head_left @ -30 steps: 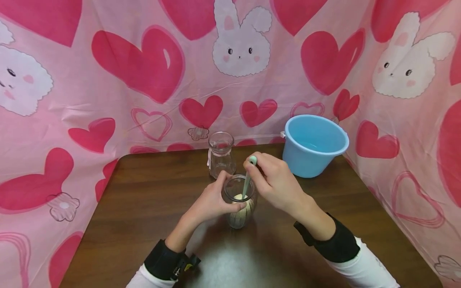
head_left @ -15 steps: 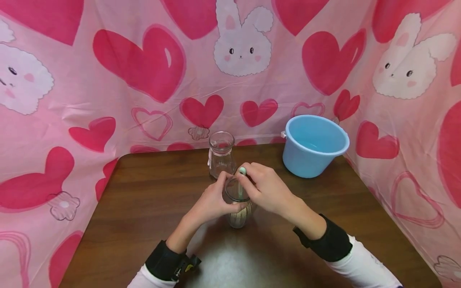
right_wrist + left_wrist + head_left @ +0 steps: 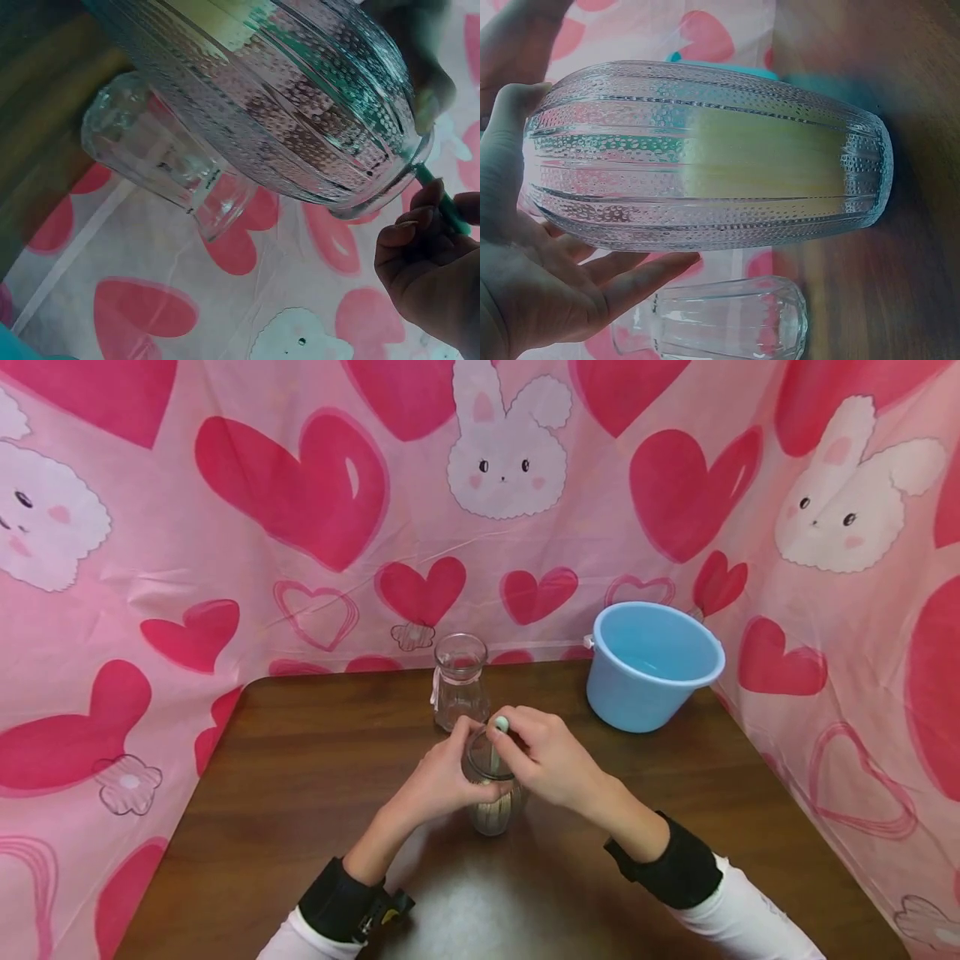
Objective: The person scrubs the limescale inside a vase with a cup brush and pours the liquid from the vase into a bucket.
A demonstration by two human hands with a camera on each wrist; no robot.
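A ribbed, dimpled glass vase (image 3: 491,818) stands upright on the table near the middle. My left hand (image 3: 438,781) grips it around the mouth, thumb on the near side and fingers on the far side. My right hand (image 3: 551,756) holds the green handle (image 3: 446,204) of what looks like a sponge brush above the vase's rim. Its shaft goes down inside the vase. In the left wrist view, the pale yellow head (image 3: 769,157) shows blurred through the glass, filling the lower part. Most of the shaft is hidden by my right hand in the head view.
Behind the held vase stands a second clear glass vase (image 3: 460,693) with a pink ribbon at its neck. A light blue bucket (image 3: 633,693) sits at the back right of the dark wooden table (image 3: 315,760). Pink heart-and-rabbit cloth hangs around the table.
My right hand has moved left and down with the brush handle, which now stands closer to upright over the vase. The left hand stays around the vase mouth.
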